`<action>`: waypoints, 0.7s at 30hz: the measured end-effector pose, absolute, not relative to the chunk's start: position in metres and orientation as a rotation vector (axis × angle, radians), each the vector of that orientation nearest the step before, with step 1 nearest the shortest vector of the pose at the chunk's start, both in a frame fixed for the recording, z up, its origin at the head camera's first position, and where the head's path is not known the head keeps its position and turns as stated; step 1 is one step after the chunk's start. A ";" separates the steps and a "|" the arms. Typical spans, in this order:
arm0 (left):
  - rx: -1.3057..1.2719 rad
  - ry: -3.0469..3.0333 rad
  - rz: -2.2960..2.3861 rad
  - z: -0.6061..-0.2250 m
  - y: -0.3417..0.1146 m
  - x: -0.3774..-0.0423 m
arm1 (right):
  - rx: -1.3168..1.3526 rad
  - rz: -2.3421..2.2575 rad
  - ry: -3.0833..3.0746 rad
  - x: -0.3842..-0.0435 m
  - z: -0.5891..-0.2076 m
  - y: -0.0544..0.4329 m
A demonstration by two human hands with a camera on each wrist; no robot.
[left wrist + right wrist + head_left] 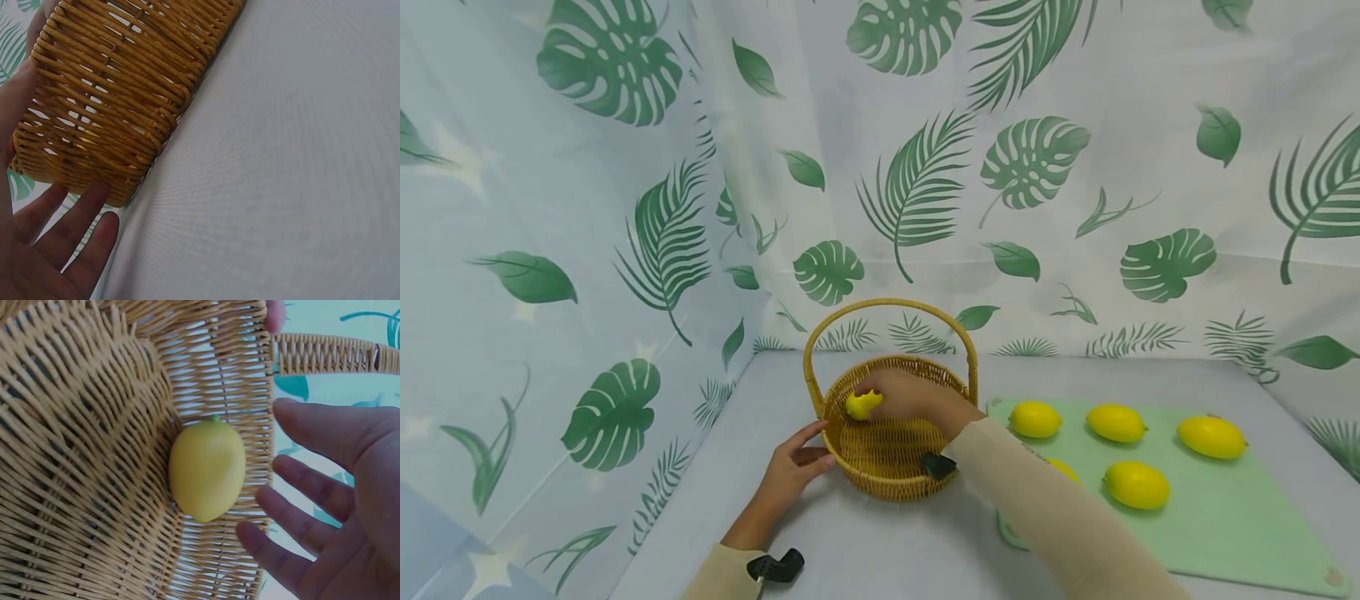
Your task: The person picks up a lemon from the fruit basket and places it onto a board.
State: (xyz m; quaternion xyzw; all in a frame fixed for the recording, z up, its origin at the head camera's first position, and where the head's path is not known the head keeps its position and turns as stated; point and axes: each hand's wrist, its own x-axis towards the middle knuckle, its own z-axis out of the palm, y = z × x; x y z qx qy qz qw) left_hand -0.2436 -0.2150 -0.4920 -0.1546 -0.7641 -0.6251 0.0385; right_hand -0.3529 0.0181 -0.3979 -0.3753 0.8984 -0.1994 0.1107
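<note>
A yellow lemon (207,469) lies inside the wicker basket (891,487), against its left wall. My right hand (906,396) reaches into the basket over the lemon; in the head view it covers part of the fruit. The right wrist view shows this hand's fingers (297,515) spread and apart from the lemon. At the basket's left side, my left hand (793,467) touches the rim and outer wall. Its lower fingers (72,231) spread loosely beside the weave in the left wrist view, while its index finger is largely hidden there.
A light green cutting board (1217,517) lies to the right, with several lemons (1137,485) on it; my right sleeve partly covers one. The basket's tall arched handle (891,302) stands upright. Leaf-printed curtains (925,275) close off the back and left of the white table (887,550).
</note>
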 end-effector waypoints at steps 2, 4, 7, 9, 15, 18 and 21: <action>-0.466 -2.340 -1.926 -0.492 -0.216 -0.244 | -1.105 -0.586 2.648 -0.354 -0.399 0.015; -0.466 -2.333 -1.933 -0.493 -0.216 -0.244 | -1.105 -0.603 2.641 -0.355 -0.400 0.012; -0.481 -2.321 -1.938 -0.493 -0.216 -0.244 | -1.092 -0.622 2.619 -0.356 -0.402 0.007; -0.498 -2.319 -1.933 -0.492 -0.216 -0.244 | -1.077 -0.627 2.603 -0.357 -0.403 0.004; -0.487 -2.318 -1.939 -0.491 -0.216 -0.242 | -1.070 -0.562 2.611 -0.362 -0.407 -0.002; -0.476 -2.331 -1.930 -0.490 -0.216 -0.243 | -1.067 -0.564 2.616 -0.365 -0.409 -0.003; -0.466 -2.344 -1.922 -0.489 -0.215 -0.243 | -1.043 -0.580 2.624 -0.367 -0.410 -0.005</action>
